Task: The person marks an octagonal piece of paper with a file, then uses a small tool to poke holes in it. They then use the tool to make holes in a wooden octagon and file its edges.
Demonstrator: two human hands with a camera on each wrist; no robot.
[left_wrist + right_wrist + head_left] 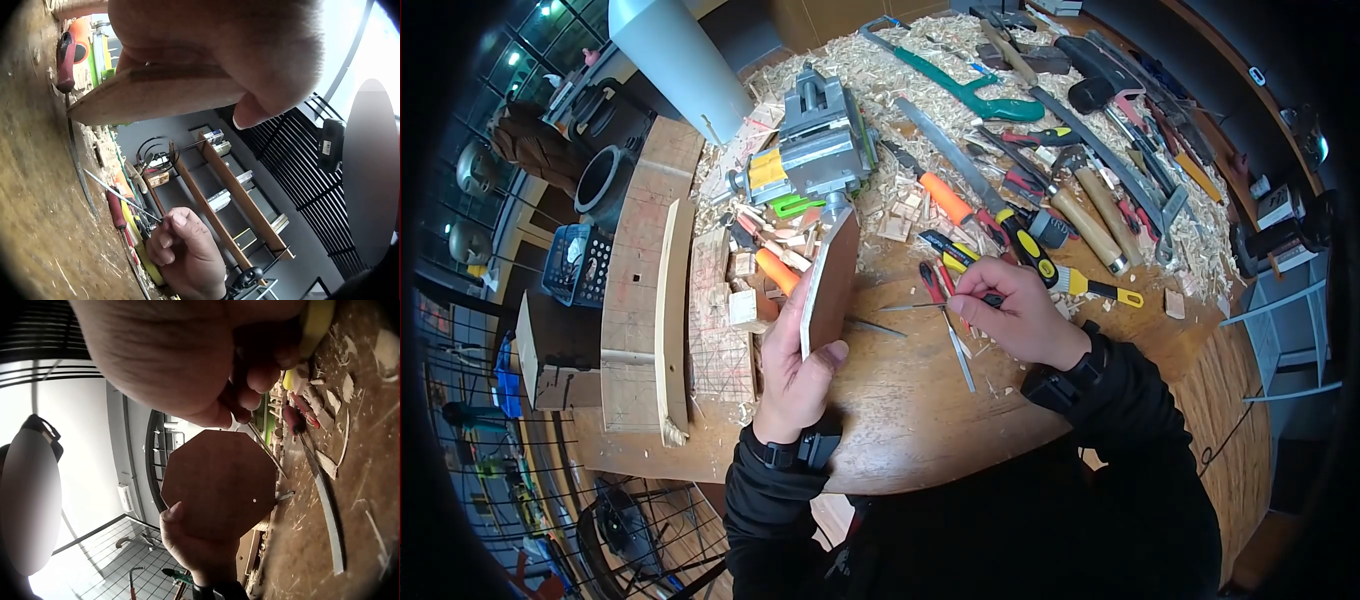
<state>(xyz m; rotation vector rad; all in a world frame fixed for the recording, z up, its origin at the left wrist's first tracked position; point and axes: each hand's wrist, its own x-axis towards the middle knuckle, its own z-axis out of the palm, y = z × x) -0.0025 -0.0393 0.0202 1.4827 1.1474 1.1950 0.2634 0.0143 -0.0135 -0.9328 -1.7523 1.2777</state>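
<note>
My left hand [790, 385] grips a thin octagonal wooden board [836, 275], thumb on one face, holding it tilted on edge above the table. In the right wrist view the board's broad flat face [219, 481] shows, with a small pale spot near one edge. My right hand [1028, 318] pinches a slim needle file [912, 306] by its dark handle, its thin shaft pointing left toward the board, apart from it. Below lies a red-handled file [958, 350] with a flat metal blade. Another narrow metal blade [875, 327] rests on the tabletop, partly behind the board.
A grey metal vise [815, 145] stands among wood shavings at the back. Saws, rasps and chisels [1090, 215] crowd the right side, beside a yellow brush [1095, 287]. Long wooden boards [632, 320] lie at the left, with a wood block [750, 308] near my left hand.
</note>
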